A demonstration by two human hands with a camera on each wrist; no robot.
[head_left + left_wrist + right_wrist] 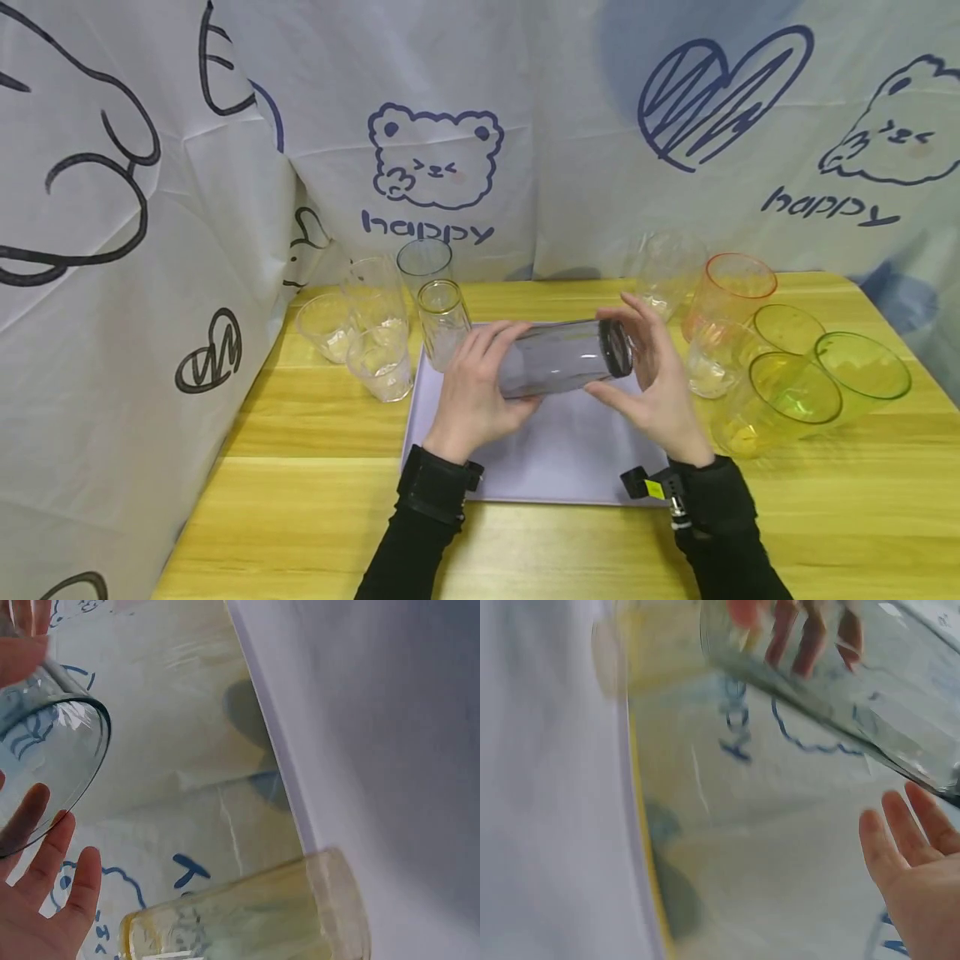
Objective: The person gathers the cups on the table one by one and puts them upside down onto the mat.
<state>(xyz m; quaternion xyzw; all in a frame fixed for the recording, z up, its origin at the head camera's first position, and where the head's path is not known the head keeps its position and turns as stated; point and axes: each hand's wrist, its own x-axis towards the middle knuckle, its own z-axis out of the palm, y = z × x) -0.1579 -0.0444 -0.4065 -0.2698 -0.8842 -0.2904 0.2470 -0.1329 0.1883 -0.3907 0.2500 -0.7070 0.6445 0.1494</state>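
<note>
“Hovering where, that grey glass (558, 360)?”

“Above the tray (570, 467), tipped nearly level between the left hand (474, 387) and the right hand (663, 396).”

“Which one has it?”

“The left grips the rim end. The right spreads nearly straight fingers round the dark base; whether they touch it, I can't tell.”

“Anything close by?”

“An amber-rimmed glass (444, 327) stands just beyond the left hand.”
</note>
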